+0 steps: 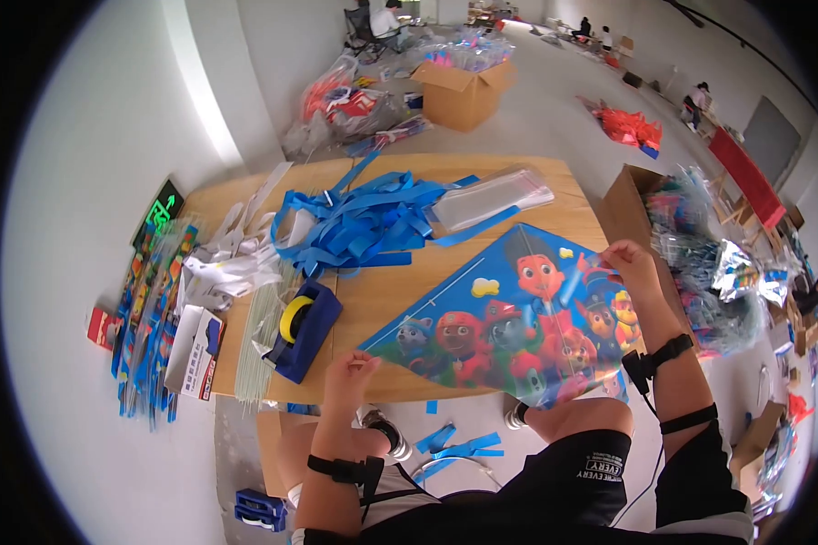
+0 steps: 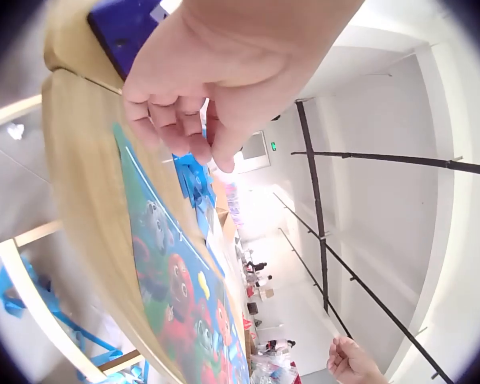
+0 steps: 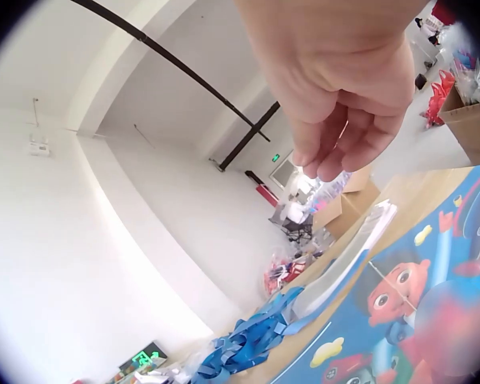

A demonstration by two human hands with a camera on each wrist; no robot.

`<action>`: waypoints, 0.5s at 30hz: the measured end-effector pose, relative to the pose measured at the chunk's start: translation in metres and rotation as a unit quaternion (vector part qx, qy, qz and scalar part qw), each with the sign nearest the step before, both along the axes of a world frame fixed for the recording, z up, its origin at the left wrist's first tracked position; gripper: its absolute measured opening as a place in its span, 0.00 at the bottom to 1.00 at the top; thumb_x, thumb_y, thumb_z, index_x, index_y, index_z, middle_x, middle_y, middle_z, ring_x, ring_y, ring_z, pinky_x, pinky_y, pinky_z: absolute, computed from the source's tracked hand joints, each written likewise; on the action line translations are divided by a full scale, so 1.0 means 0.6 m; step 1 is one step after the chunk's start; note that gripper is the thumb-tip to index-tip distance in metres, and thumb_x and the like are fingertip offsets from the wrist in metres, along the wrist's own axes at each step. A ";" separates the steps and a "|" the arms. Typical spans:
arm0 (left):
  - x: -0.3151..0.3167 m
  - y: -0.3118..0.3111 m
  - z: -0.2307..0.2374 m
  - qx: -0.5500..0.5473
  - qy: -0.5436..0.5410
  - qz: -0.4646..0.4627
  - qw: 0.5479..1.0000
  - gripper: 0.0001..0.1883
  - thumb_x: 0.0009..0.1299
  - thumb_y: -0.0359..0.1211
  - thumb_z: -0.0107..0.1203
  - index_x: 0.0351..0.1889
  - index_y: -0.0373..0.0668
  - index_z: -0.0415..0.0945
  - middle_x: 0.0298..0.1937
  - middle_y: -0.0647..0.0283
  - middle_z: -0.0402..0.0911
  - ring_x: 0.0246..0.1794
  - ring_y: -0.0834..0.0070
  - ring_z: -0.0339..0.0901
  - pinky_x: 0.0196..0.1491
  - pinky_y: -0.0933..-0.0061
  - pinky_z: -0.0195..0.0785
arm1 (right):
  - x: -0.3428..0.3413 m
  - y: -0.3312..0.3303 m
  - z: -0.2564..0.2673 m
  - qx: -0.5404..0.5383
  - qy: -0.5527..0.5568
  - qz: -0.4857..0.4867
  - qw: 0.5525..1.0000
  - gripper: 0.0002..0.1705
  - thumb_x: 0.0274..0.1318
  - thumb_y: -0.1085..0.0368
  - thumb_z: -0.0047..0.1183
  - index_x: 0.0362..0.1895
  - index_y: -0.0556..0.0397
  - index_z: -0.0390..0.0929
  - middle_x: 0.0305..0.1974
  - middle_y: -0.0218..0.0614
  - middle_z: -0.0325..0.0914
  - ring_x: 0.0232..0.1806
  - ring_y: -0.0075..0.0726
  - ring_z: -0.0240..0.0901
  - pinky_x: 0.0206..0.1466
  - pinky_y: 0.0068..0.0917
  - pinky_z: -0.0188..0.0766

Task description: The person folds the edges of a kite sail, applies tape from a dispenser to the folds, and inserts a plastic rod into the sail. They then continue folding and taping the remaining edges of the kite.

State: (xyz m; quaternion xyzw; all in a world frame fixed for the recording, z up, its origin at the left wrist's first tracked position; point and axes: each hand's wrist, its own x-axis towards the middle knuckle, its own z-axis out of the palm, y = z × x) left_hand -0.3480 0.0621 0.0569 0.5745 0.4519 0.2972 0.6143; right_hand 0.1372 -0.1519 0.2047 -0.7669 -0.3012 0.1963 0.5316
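Observation:
A kite (image 1: pixel 518 327) printed with cartoon puppies and a child's figure lies flat over the front right of the table, a thin pale rod along its left edge. My left hand (image 1: pixel 348 372) hovers by the kite's left corner. In the left wrist view its fingers (image 2: pixel 168 120) curl loosely toward the thumb, above the kite's tip, with nothing visible between them. Over the upper right edge of the kite is my right hand (image 1: pixel 634 268). From the right wrist, its bent fingers (image 3: pixel 360 140) and thumb come together above the sheet, and no held thing shows.
Left of the kite stands a blue tape dispenser (image 1: pixel 304 331) with a yellow roll, beside thin pale rods (image 1: pixel 259 341). Behind lie tangled blue ribbons (image 1: pixel 364 222) and clear plastic sleeves (image 1: pixel 495 198). A carton (image 1: pixel 632 204) of wrapped goods stands past the table's right edge.

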 end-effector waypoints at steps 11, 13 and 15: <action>-0.002 0.026 -0.055 0.043 -0.009 0.085 0.995 0.04 0.73 0.26 0.63 0.42 0.36 0.80 0.31 0.68 0.82 0.32 0.82 0.78 0.39 0.81 0.70 | 0.037 0.175 -0.112 -0.038 0.070 0.019 0.997 0.08 0.65 0.60 0.64 0.44 0.45 0.81 0.35 0.21 0.77 0.35 0.17 0.73 0.36 0.22 0.70; 0.002 0.026 -0.052 0.112 0.116 0.106 0.981 0.11 0.71 0.27 0.65 0.47 0.37 0.77 0.32 0.64 0.84 0.31 0.81 0.78 0.37 0.80 0.71 | 0.055 0.209 -0.145 -0.057 0.067 0.029 0.996 0.09 0.65 0.61 0.63 0.47 0.46 0.80 0.35 0.22 0.77 0.35 0.17 0.72 0.35 0.22 0.70; 0.009 0.022 -0.029 0.108 0.123 0.126 0.978 0.14 0.70 0.28 0.66 0.50 0.38 0.74 0.33 0.63 0.84 0.31 0.81 0.78 0.36 0.79 0.71 | 0.058 0.234 -0.164 -0.054 0.063 0.047 0.995 0.20 0.64 0.64 0.63 0.59 0.49 0.77 0.37 0.25 0.79 0.34 0.18 0.70 0.34 0.22 0.68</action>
